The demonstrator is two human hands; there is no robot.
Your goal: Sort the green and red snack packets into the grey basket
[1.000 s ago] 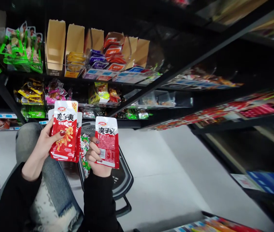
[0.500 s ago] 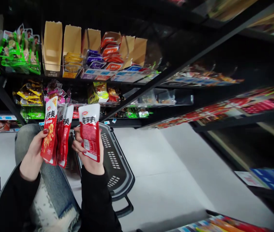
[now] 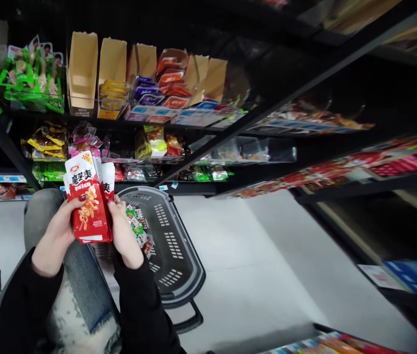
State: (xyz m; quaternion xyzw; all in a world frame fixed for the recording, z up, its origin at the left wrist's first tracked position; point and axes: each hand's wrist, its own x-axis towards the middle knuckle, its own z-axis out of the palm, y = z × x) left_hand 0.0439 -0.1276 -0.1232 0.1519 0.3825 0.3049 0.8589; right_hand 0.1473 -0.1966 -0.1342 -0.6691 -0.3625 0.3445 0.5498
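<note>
A small stack of red and white snack packets (image 3: 92, 216) is held in front of my knee, printed fronts facing me. My left hand (image 3: 56, 231) grips the stack from the left, its thumb lying across the front packet. On the other side, my right hand (image 3: 124, 231) is closed on the stack's right edge, thumb on a packet that sticks out behind the front one. Just right of that hand is a dark shopping basket (image 3: 189, 260), with several green, white and red packets (image 3: 137, 226) lying in it.
Black shelves ahead carry green-wrapped snacks (image 3: 35, 73), open cardboard boxes (image 3: 83, 73) and orange packets (image 3: 173, 78). More shelving runs along the right. The basket stands on a pale tiled floor (image 3: 237, 255), its handle (image 3: 193, 317) toward me. A display of colourful packets (image 3: 333, 344) is at bottom right.
My right hand has moved left, bringing its single packet against the ones in my left hand. The fanned packets are now squared into one stack, and the packets in the basket show.
</note>
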